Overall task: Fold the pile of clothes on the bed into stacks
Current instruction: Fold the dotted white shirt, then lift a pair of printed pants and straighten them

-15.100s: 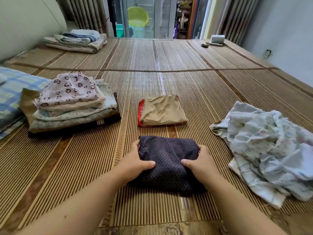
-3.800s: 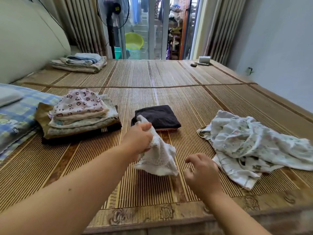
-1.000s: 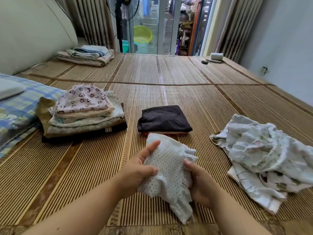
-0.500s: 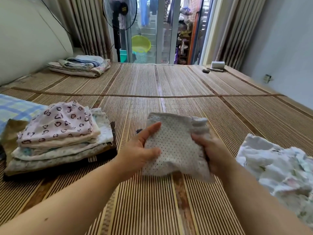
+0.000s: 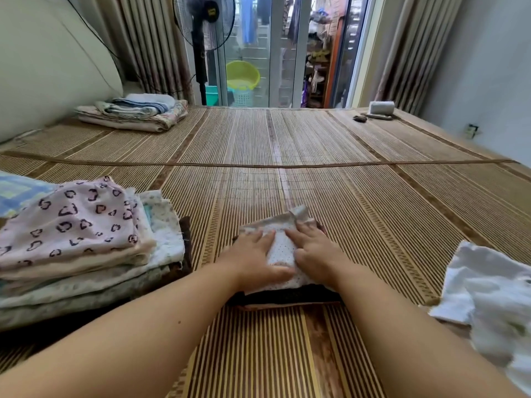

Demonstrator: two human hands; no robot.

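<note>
A small white dotted garment (image 5: pixel 280 248), folded, lies on top of the dark folded garment (image 5: pixel 287 295) in the middle of the bamboo mat (image 5: pixel 287 182). My left hand (image 5: pixel 255 259) and my right hand (image 5: pixel 314 252) both press flat on it with straight fingers. At the left stands a tall stack of folded clothes (image 5: pixel 80 248) topped by a pink heart-print piece. The unfolded pile of white floral clothes (image 5: pixel 491 297) lies at the right edge.
Folded blankets (image 5: pixel 135 112) lie at the far left of the mat. A small white roll (image 5: pixel 381 107) and a dark object sit at the far right corner. A blue checked pillow (image 5: pixel 17 191) is at the left. A fan and glass doors stand behind.
The dotted garment was held up in both hands in front of me; now it is set down on the dark folded garment and both hands lie flat on it.
</note>
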